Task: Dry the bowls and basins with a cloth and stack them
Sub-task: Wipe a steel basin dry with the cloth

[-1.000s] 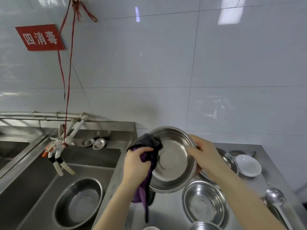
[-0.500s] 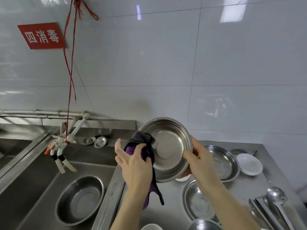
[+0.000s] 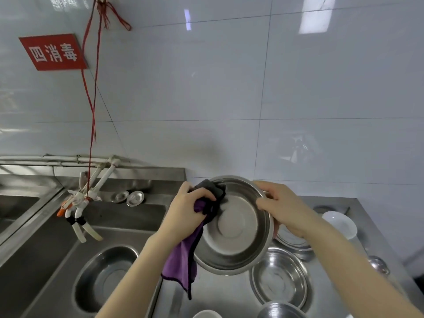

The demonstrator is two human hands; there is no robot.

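Observation:
I hold a steel basin [image 3: 238, 228] tilted up above the counter, its inside facing me. My right hand [image 3: 283, 207] grips its upper right rim. My left hand [image 3: 189, 210] grips a purple and grey cloth [image 3: 183, 260] and presses it against the basin's upper left inside wall; the cloth's tail hangs down below the hand. Another steel basin [image 3: 280, 275] lies on the counter under the held one, and more steel bowls [image 3: 293, 239] sit behind it, partly hidden by my right arm.
A steel basin [image 3: 105, 276] lies in the sink [image 3: 57, 249] at the left. A tap with white pipes [image 3: 91, 187] and a red string hangs over the sink. A white bowl [image 3: 339, 223] and a ladle [image 3: 378, 265] are at the right of the steel counter [image 3: 220, 294].
The basin has been turned and lowered slightly in my hands. My left hand has moved the cloth up to the basin's upper left rim, and my right hand has shifted along the rim.

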